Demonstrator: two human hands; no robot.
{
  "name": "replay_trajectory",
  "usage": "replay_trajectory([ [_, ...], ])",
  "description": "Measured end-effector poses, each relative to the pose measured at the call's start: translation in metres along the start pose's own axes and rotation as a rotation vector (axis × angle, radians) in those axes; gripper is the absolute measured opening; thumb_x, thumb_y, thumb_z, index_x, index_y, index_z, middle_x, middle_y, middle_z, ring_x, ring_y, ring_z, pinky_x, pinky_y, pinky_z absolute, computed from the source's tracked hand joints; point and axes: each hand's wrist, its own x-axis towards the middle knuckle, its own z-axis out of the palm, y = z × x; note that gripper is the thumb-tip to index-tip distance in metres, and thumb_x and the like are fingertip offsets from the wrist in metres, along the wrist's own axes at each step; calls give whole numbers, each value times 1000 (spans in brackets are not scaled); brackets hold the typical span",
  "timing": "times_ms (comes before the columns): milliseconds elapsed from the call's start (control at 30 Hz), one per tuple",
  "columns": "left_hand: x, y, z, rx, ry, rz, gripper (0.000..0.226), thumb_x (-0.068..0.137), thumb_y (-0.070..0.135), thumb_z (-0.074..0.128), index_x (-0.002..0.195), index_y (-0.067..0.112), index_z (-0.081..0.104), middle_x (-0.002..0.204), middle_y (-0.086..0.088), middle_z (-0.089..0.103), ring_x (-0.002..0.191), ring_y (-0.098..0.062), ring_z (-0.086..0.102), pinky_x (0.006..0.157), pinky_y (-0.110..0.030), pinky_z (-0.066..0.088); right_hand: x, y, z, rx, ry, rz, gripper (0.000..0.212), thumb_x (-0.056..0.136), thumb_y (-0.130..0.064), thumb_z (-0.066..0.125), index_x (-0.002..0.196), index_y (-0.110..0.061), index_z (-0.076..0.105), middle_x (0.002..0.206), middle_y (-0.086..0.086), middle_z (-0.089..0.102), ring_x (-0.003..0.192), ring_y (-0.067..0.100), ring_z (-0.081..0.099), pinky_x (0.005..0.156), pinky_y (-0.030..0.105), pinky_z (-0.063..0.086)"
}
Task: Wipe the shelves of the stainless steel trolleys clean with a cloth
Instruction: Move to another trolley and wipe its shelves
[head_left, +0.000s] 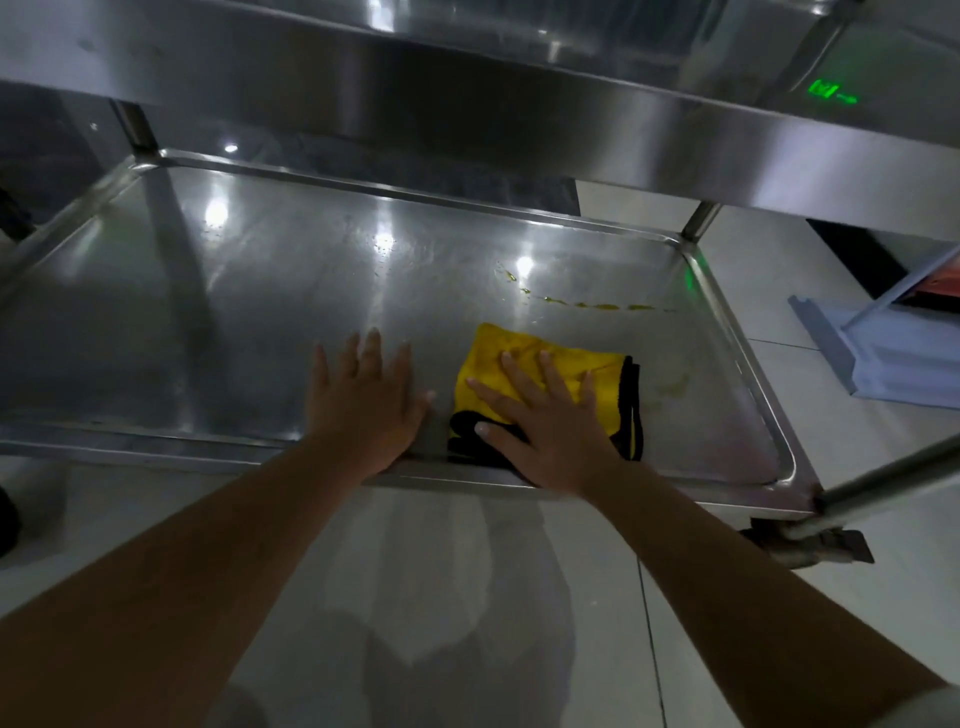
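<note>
Head view looks down onto the lower shelf (260, 291) of a steel trolley, a shallow tray with a raised rim and rounded corners, with the upper shelf (467, 78) crossing the top of the picture. Lying in the tray is a folded yellow cloth (519, 358) with black edging, toward 4 o'clock from the shelf's centre and close to the near rim. At about 2 o'clock from the cloth, a thin trail of yellowish drops (597, 305) runs across the steel toward the right rim, apart from the cloth. A faint smear (675, 387) sits at 3 o'clock from the cloth, just beside its black edge.

The right hand (545, 415) lies flat on top of the cloth, fingers straight and spread, pressing it against the shelf; its fingertips point toward 11 o'clock and its wrist crosses the near rim. The left hand (363, 405) rests palm down on bare steel at 9 o'clock from the cloth, fingers straight and slightly apart, thumb reaching toward the cloth without touching it. A narrow strip of shelf shows between the two hands.

Beyond the trolley at 3 o'clock, a pale blue dustpan (872, 364) rests on the tiled floor (779, 597).
</note>
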Motion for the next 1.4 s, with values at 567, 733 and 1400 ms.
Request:
replay_trajectory([
  [567, 1, -6, 6, 75, 39, 18, 76, 83, 68, 13, 148, 29, 23, 157, -12, 20, 142, -33, 18, 111, -60, 18, -58, 97, -15, 12, -53, 493, 79, 66, -86, 3, 138, -59, -14, 159, -10, -15, 146, 28, -13, 109, 68, 5],
  [733, -3, -9, 5, 31, 51, 29, 81, 83, 69, 11, 147, 24, 31, 154, -15, 27, 141, -35, 21, 110, -61, 19, -65, 105, -14, 28, -6, 451, 61, 87, -68, 21, 142, -56, -1, 159, -14, -7, 147, 25, -8, 110, 66, 7],
  [1400, 11, -6, 9, 51, 56, 14, 82, 81, 66, 5, 147, 22, 27, 155, -16, 23, 142, -36, 16, 110, -64, 13, 176, 38, -28, 244, -17, 372, 68, 83, -78, 13, 145, -51, 15, 160, 5, 0, 144, 41, -3, 112, 60, -5],
])
